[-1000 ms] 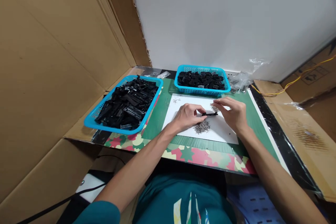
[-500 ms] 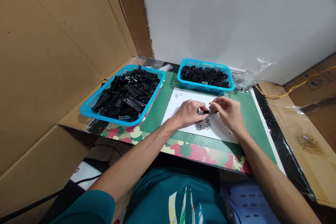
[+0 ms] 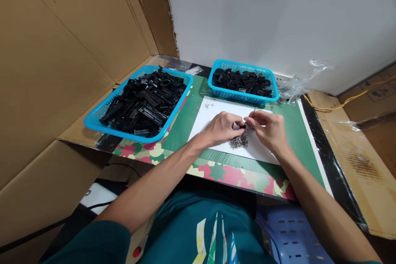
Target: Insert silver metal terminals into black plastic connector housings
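Observation:
My left hand (image 3: pixel 225 125) is closed, thumb and fingertips pinching a small, narrow black plastic part (image 3: pixel 246 127) over the white sheet (image 3: pixel 201 120). Close against it, my right hand (image 3: pixel 269 128) is closed too, with a thin metal tool (image 3: pixel 254 111) sticking up between its fingers. The tool's kind and its lower tip are hidden by the fingers. Just below the black part lies a pile of tiny metal pieces (image 3: pixel 238 142), too small to tell apart.
To the left stands a blue basket (image 3: pixel 89 121) of long black plastic parts. A smaller blue basket (image 3: pixel 241 95) with short black pieces stands behind the sheet. Clear plastic wrap (image 3: pixel 292 86) lies at the back right, and cardboard (image 3: pixel 361 165) borders the right edge.
The view has shifted slightly. My right hand has turned a little, and the thin metal tool now shows above its fingers. The left hand keeps its pinch on the black part.

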`<state>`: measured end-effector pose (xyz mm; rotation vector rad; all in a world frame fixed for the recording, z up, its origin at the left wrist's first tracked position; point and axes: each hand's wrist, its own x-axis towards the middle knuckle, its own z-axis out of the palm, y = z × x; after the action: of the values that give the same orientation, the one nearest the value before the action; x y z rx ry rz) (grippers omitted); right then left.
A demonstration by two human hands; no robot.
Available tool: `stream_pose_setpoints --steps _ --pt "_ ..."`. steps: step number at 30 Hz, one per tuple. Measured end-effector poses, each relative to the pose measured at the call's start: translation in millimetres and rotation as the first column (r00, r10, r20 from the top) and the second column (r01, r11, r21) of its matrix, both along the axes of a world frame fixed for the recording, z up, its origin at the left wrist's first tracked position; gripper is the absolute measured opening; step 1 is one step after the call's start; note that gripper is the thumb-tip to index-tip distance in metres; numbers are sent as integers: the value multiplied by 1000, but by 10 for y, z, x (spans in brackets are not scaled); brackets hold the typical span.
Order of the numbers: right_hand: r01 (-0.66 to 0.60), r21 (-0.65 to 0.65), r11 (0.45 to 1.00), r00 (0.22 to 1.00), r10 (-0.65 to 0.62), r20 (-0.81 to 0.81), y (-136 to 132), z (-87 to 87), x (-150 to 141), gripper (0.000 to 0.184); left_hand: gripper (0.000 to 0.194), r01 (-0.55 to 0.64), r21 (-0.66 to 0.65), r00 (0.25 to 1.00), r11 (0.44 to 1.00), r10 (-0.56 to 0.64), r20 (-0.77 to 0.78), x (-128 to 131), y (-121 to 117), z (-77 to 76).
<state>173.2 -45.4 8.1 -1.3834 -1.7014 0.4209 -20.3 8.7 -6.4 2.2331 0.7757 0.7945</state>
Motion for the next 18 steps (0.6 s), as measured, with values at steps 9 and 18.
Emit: stream_pose_setpoints --steps 9,18 --pt "211 35 977 792 -150 -592 79 38 53 30 14 -173 39 971 984 164 172 -43 -7 82" --pt "242 18 970 752 -176 -635 214 -94 244 41 14 -643 74 745 762 600 292 -37 610 648"
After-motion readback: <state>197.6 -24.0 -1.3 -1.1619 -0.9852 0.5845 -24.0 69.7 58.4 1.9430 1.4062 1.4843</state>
